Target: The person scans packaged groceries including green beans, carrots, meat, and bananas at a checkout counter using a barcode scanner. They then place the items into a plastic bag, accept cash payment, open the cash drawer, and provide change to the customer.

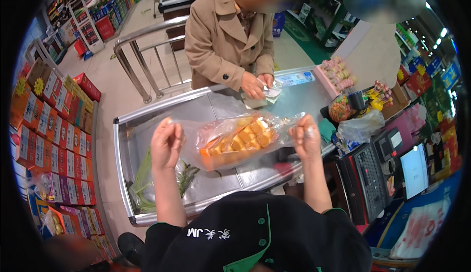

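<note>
A clear plastic bag holding a pack of small golden bread rolls point(241, 139) is stretched between my two hands, above the metal checkout counter. My left hand point(168, 143) pinches the bag's thin film at one end. At the other end my right hand point(306, 137) grips the gathered plastic. Below and beside my left hand, long green vegetables point(144, 183) in clear plastic lie on the counter point(220, 180), and a smaller bagged bunch of green stalks point(187, 176) lies near my left wrist.
Across the counter a person in a tan coat point(230, 43) handles banknotes point(271, 93). To the right are a candy jar point(340, 108), a pink box of wrapped sweets point(327, 78), a keyboard point(369, 180) and a screen point(414, 170). A steel railing point(138, 65) and stacked cartons point(55, 124) stand left.
</note>
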